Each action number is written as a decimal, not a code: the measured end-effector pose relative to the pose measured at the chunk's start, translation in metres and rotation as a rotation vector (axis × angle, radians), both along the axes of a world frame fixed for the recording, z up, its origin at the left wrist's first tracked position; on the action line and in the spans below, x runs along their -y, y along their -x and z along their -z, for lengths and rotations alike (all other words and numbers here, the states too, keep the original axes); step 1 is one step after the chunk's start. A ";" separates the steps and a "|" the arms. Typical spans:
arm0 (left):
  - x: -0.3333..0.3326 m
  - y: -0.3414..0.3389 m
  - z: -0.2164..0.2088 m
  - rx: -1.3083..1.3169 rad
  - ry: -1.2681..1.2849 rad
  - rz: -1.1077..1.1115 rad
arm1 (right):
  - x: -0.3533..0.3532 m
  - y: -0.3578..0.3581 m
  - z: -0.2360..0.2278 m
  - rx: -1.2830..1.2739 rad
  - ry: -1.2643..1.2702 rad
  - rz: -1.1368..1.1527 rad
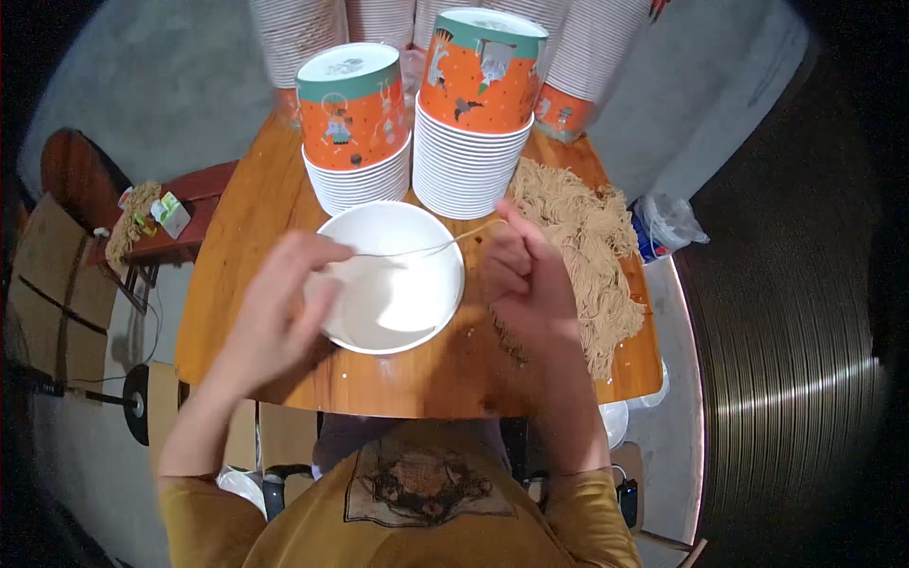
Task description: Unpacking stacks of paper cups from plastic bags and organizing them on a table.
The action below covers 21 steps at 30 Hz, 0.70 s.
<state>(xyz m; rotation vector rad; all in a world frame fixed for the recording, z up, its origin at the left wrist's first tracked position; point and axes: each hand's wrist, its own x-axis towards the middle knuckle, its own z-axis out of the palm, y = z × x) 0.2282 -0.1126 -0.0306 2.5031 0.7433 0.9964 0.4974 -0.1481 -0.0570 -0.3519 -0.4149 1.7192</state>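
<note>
I see a plain white bowl at frame centre, tan noodles at right, orange cups w/ green rims and white ribbed stacks up top, warm brown wood desk, mustard shirt at the bottom.

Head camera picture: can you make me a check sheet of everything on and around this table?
Surface: round wooden table, small crumbs scattered on it.
Job's things: empty white bowl in front of the person; thin noodle strands stretched over it between both hands; pile of tan noodles on the table's right side.
Clutter: two stacks of white paper bowls topped by orange-and-green ones; more stacks behind them.
Grippers: left hand at the bowl's left rim, fingers pinching the strands; right hand closed on the strands' other end.
Cables: dark cable on the floor at left.
Surroundings: grey floor; red stool with noodles and a small green box; plastic bag at right.
</note>
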 end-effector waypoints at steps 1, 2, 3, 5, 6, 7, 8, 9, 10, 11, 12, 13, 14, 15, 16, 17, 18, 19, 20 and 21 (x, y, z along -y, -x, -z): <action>0.017 -0.023 -0.002 0.094 0.204 0.022 | 0.008 0.018 -0.016 0.102 0.114 0.172; 0.029 -0.041 0.003 0.169 0.268 0.091 | 0.013 0.032 -0.024 0.104 0.053 0.152; 0.033 -0.059 0.006 0.243 0.347 0.169 | 0.012 0.041 -0.029 0.109 -0.020 0.133; 0.035 -0.093 0.015 0.416 0.560 0.289 | 0.018 0.041 -0.031 0.152 -0.062 0.112; 0.035 -0.098 0.014 0.410 0.566 0.294 | 0.021 0.038 -0.032 0.168 -0.092 0.179; 0.036 -0.102 0.011 0.389 0.728 0.290 | 0.024 0.033 -0.032 0.184 -0.122 0.244; 0.039 -0.108 0.006 0.364 0.891 0.289 | 0.021 0.018 -0.025 0.195 -0.123 0.254; 0.043 -0.113 0.002 0.353 0.945 0.294 | 0.021 0.006 -0.022 0.213 -0.122 0.320; 0.045 -0.116 0.001 0.295 0.949 0.273 | 0.023 -0.006 -0.020 0.231 -0.123 0.385; 0.044 -0.118 0.001 0.236 0.950 0.247 | 0.024 -0.016 -0.018 0.235 -0.147 0.413; 0.046 -0.120 0.002 0.238 0.933 0.222 | 0.026 -0.025 -0.014 0.229 -0.147 0.417; 0.046 -0.122 0.002 0.231 0.932 0.222 | 0.026 -0.033 -0.008 0.241 -0.110 0.440; 0.046 -0.124 0.002 0.223 0.944 0.205 | 0.028 -0.041 -0.004 0.254 -0.074 0.463; 0.046 -0.125 0.002 0.215 0.955 0.188 | 0.029 -0.049 0.001 0.252 -0.075 0.467; 0.044 -0.128 0.004 0.222 0.935 0.188 | 0.029 -0.058 0.005 0.314 -0.034 0.474; 0.043 -0.131 0.004 0.218 0.931 0.186 | 0.029 -0.064 0.010 0.374 0.007 0.477; 0.042 -0.134 0.003 0.211 0.913 0.178 | 0.027 -0.070 0.015 0.370 0.004 0.477; 0.042 -0.137 0.003 0.204 0.896 0.170 | 0.025 -0.076 0.020 0.504 0.006 0.490; 0.041 -0.140 0.002 0.200 0.894 0.172 | 0.024 -0.082 0.026 0.639 0.009 0.505; 0.042 -0.144 0.001 0.198 0.869 0.176 | 0.025 -0.091 0.034 0.636 0.008 0.513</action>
